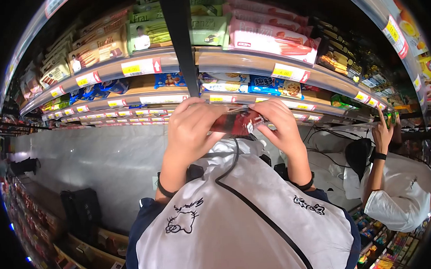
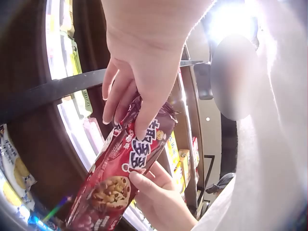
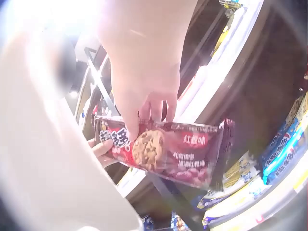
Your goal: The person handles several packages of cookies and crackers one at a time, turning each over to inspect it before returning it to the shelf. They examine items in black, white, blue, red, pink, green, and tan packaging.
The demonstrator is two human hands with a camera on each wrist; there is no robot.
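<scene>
A dark red cookie packet (image 1: 239, 123) is held level in front of the chest, between both hands. Its face shows a chocolate-chip cookie picture and white lettering in the left wrist view. My left hand (image 1: 189, 128) grips one end, thumb (image 2: 147, 113) across the front and fingers behind. Toward the middle, my right hand (image 1: 280, 122) pinches the packet along its edge, with the thumb on the printed face in the right wrist view. The far end of the packet (image 3: 219, 154) sticks out past the right hand.
Shelves ahead carry green wafer packs (image 1: 151, 34), pink packs (image 1: 273, 36) and blue cookie packs (image 1: 276, 86). A black upright post (image 1: 178, 40) divides them. Another person (image 1: 396, 189) reaches to the shelf at right. A black cable (image 1: 257, 205) hangs down the shirt.
</scene>
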